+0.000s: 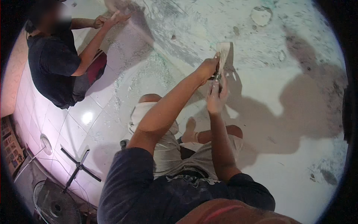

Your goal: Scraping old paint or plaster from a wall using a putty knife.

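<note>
A putty knife (225, 48) with a wide, pale, dusty blade is held up in front of a patchy whitish wall (209, 22). My left hand (207, 70) is closed around its narrow part, thumb along the blade. Just below, my right hand (216, 100) has its fingers closed at the knife's lower end, where a small dark part shows. Pale dust coats the right fingers. The handle is mostly hidden by my hands, and I cannot tell whether the blade touches the wall.
At the left another person (52, 71) crouches with both hands raised close together. White flakes and dust (134, 74) lie on the tiled floor (97, 127) along the wall. A black fan (57, 206), a cross-shaped black stand (79, 165) and a round base (46, 144) are at lower left.
</note>
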### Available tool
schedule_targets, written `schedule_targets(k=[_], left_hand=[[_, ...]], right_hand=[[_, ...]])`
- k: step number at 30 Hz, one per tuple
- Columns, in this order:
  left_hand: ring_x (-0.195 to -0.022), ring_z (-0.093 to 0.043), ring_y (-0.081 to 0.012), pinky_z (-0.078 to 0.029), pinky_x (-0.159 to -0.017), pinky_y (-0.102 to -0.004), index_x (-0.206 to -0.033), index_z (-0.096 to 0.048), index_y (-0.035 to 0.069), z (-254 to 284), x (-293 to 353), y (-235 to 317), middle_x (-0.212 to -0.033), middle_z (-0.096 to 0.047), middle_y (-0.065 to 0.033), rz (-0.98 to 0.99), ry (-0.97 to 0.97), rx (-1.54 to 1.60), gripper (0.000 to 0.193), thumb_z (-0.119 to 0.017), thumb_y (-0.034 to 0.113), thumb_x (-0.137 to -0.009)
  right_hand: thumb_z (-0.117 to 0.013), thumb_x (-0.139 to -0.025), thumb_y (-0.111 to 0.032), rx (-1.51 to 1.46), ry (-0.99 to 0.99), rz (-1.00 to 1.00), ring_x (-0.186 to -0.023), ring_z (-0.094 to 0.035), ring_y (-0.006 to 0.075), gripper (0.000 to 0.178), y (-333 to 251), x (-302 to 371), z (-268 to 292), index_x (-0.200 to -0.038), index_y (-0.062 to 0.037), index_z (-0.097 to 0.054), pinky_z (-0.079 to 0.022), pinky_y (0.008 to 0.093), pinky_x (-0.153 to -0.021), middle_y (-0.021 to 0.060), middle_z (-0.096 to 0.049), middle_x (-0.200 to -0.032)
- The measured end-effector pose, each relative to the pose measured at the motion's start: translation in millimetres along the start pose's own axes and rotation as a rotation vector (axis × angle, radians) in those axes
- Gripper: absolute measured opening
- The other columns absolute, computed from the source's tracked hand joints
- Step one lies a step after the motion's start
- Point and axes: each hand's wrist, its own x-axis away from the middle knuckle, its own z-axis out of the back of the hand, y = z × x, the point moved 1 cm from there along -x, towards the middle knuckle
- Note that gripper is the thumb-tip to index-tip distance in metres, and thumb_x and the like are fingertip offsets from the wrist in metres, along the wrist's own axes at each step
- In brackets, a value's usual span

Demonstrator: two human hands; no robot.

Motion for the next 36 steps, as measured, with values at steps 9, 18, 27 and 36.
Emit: schedule_targets(k=[9, 18, 27, 36], left_hand=[[-0.097, -0.06, -0.0398, -0.047, -0.085, -0.0458, -0.097, -0.065, 0.0, 21, 20, -50, -0.098, -0.063, -0.0244, -0.303, 0.078, -1.191, 0.046, -0.047, 0.042, -0.089], [-0.099, -0.061, -0.0372, -0.045, -0.09, -0.0471, -0.107, -0.064, 0.001, 5, 36, -95, -0.103, -0.065, -0.0214, -0.185, 0.078, -1.351, 0.058, -0.041, 0.052, -0.091], [-0.091, -0.057, -0.0228, -0.043, -0.08, -0.0388, -0.125, -0.048, 0.003, -36, 43, -65, -0.103, -0.063, -0.0117, -0.006, -0.203, -0.344, 0.065, -0.035, 0.059, -0.093], [-0.087, -0.054, -0.0146, -0.045, -0.078, -0.0304, -0.115, -0.052, 0.007, -21, 33, -15, -0.099, -0.058, -0.0058, -0.243, -0.303, 0.317, 0.034, -0.038, 0.033, -0.099]], right_hand=[[-0.05, -0.093, -0.012, -0.224, 0.013, -0.618, -0.044, -0.037, 0.0053, 0.03, 39, 155, 67, -0.123, -0.0088, -0.05, -0.028, 0.0208, -0.037, -0.0011, -0.049, -0.065], [-0.048, -0.095, -0.012, -0.346, -0.127, -0.591, -0.047, -0.047, 0.0097, 0.026, 49, 215, 112, -0.12, -0.005, -0.048, -0.037, 0.0229, -0.042, 0.0067, -0.06, -0.073], [-0.042, -0.093, -0.005, -0.233, -0.106, -0.125, -0.056, -0.048, 0.0124, 0.029, -30, 99, 121, -0.122, -0.008, -0.043, -0.04, 0.0247, -0.049, 0.0127, -0.06, -0.095], [-0.045, -0.093, -0.006, -0.305, -0.144, -0.132, -0.052, -0.042, 0.0076, 0.047, -62, 9, 33, -0.138, -0.0169, -0.038, -0.034, 0.0215, -0.044, 0.005, -0.056, -0.08]])
